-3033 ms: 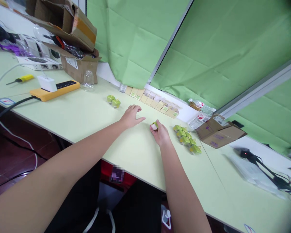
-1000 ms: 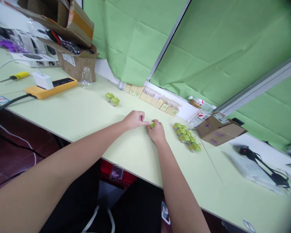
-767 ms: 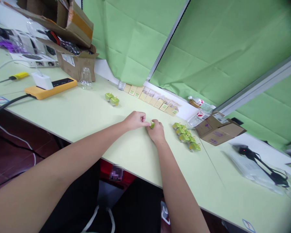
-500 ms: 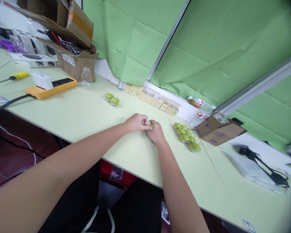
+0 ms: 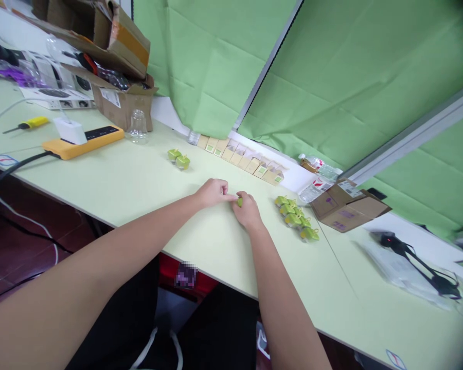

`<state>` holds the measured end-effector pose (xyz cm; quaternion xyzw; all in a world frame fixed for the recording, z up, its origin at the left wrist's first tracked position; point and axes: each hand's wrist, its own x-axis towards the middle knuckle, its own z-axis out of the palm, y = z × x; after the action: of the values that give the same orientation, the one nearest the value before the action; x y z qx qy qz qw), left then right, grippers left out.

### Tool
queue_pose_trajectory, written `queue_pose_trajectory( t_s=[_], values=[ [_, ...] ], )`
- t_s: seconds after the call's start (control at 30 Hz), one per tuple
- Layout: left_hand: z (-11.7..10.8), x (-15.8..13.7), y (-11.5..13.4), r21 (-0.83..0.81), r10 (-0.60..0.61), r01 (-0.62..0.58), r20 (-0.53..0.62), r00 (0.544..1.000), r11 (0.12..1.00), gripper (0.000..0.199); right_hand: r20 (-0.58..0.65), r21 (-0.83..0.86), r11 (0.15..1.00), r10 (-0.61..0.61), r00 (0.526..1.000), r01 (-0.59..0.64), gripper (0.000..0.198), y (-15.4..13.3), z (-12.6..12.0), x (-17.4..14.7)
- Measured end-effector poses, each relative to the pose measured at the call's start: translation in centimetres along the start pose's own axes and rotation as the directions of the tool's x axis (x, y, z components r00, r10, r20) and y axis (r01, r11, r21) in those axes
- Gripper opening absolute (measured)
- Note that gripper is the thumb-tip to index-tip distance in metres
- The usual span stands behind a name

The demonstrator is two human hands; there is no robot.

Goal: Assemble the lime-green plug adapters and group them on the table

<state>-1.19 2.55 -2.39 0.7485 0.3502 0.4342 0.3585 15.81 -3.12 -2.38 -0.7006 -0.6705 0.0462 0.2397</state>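
Over the middle of the table, my right hand [image 5: 247, 209] is closed round a small green-lidded container [image 5: 239, 202], most of which its fingers cover. My left hand [image 5: 213, 193] is just to the left, fingers curled in and thumb stretched out to the container's edge. Whether something sits in those curled fingers is hidden. Several similar containers [image 5: 293, 220], green on top with clear lower parts and small loops, stand in a cluster right of my hands. Two more green-topped containers [image 5: 178, 159] stand side by side farther back on the left.
Small tan boxes [image 5: 250, 163] line the table's back edge. At left are an orange power strip [image 5: 87, 144], a yellow screwdriver [image 5: 34, 122], a clear bottle [image 5: 137, 127] and cardboard boxes [image 5: 119, 105]. Rightward are plastic bottles [image 5: 315, 189], an open carton [image 5: 347, 205] and a black strapped device [image 5: 420, 264].
My left hand has drawn slightly left, its fingers parting from the right hand while its thumb stays near. More of the green container shows in my right hand, which has barely moved.
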Motion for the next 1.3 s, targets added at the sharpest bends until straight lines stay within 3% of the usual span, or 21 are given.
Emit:
queue_pose_trajectory(
  t_s=[0.1,0.13,0.2,0.3,0.4,0.53,0.63,0.73,0.87,0.97,1.1,1.3],
  values=[
    [-0.7,0.2,0.9,-0.358,-0.210,0.238,0.115,0.971,0.903,0.055,-0.004,0.020,1.000,0.013,1.000,-0.013,0.044,-0.1,-0.2,0.0],
    [-1.2,0.3,1.3,-0.472,-0.237,0.305,0.200,0.951,0.827,0.061,-0.006,0.023,1.000,0.015,1.000,-0.015,0.044,-0.1,-0.2,0.0],
    [-2.3,0.2,2.2,-0.607,-0.176,0.377,0.366,0.914,0.699,0.073,-0.002,0.020,1.000,0.017,1.000,-0.017,0.043,-0.1,-0.2,0.0],
    [-3.7,-0.2,3.4,-0.691,-0.088,0.408,0.450,0.889,0.596,0.083,0.014,0.019,1.000,0.019,1.000,-0.019,0.041,0.0,-0.2,0.0],
    [-4.0,-0.5,4.2,-0.683,-0.073,0.423,0.478,0.875,0.596,0.087,-0.009,0.052,0.999,0.012,1.000,-0.011,0.039,-0.2,-0.5,-0.1],
    [-3.8,-0.6,4.0,-0.672,0.007,0.430,0.543,0.839,0.602,0.092,-0.236,0.183,0.982,-0.010,0.972,0.055,0.040,-0.7,-1.2,0.0],
    [-3.8,-0.4,3.3,-0.736,0.101,0.453,0.570,0.815,0.503,0.094,-0.347,0.185,0.978,-0.025,0.938,0.095,0.039,-0.7,-1.5,0.1],
    [-3.6,-0.1,2.8,-0.755,0.065,0.498,0.575,0.816,0.426,0.095,-0.392,0.141,0.979,-0.081,0.916,0.147,0.028,-0.8,-1.7,0.0],
    [-2.8,-0.1,3.2,-0.783,-0.071,0.463,0.480,0.875,0.415,0.085,-0.574,0.036,0.936,-0.267,0.774,0.349,0.022,-3.1,-1.3,-0.8],
    [-2.1,-0.1,3.9,-0.828,-0.120,0.393,0.378,0.918,0.400,0.079,-0.469,0.007,0.842,-0.473,0.746,0.539,0.028,-6.1,0.0,-1.7],
    [-1.8,-0.1,4.1,-0.863,-0.173,0.327,0.281,0.944,0.384,0.070,-0.455,0.148,0.831,-0.424,0.783,0.536,0.031,-8.6,1.6,-2.6],
    [-1.7,0.0,3.9,-0.854,-0.208,0.381,0.325,0.923,0.354,0.067,-0.358,0.452,0.798,-0.248,0.900,0.399,0.017,-8.4,1.4,-2.8]
  ],
)
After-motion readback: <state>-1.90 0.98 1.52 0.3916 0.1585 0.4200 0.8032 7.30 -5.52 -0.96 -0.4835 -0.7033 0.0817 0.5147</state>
